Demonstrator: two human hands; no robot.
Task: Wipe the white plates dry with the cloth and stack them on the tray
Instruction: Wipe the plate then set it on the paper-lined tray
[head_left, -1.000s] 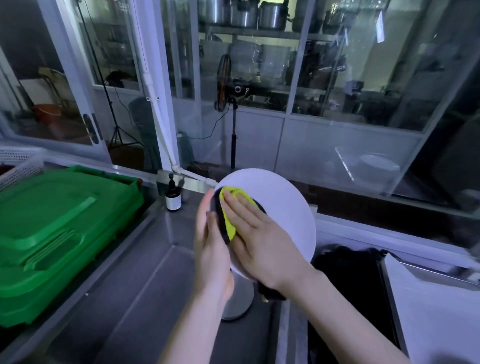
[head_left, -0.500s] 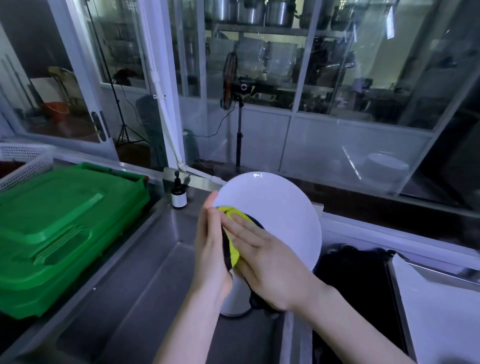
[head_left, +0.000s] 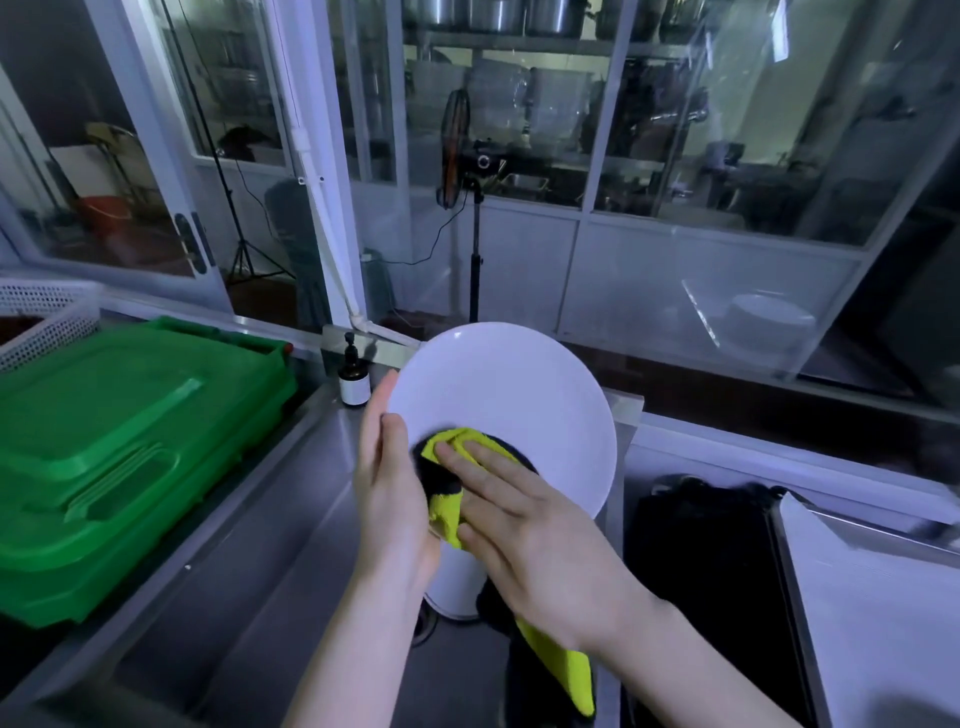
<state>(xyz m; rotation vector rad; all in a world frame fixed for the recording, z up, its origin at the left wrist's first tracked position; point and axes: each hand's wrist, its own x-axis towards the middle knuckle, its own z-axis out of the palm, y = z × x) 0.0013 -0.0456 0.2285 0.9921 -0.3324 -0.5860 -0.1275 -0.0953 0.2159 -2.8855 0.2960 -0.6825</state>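
Plate (head_left: 498, 395), white and round, was held up on edge over the sink (head_left: 234, 597), its face tilted toward the person. The left hand (head_left: 389, 499) had it by the left rim, thumb on the front and fingers gone behind, a closed grip on that edge. Just right of that grip the right hand (head_left: 535, 540) lay flat on the lower part of the plate's face, fingers straight and spread, pressing a yellow and black cloth (head_left: 452, 441) against it. I saw no finger curled round the cloth. The cloth bunched between the two hands, and a loose tail of it hung down under the right wrist.

Directly below the grip, partly hidden by the hands, a white rounded thing stood in the sink; I could not tell what it was. Left of the grip, well apart, a green crate (head_left: 119, 431) sat on the bench, with a white mesh basket (head_left: 47, 312) beyond it at the far left. A small dark bottle (head_left: 353, 382) with a white label stood just beyond the left fingertips, near the plate's rim but apart from it. Right of the grip lay something black (head_left: 696, 545), and past that a flat white tray (head_left: 872, 597) with a metal edge.
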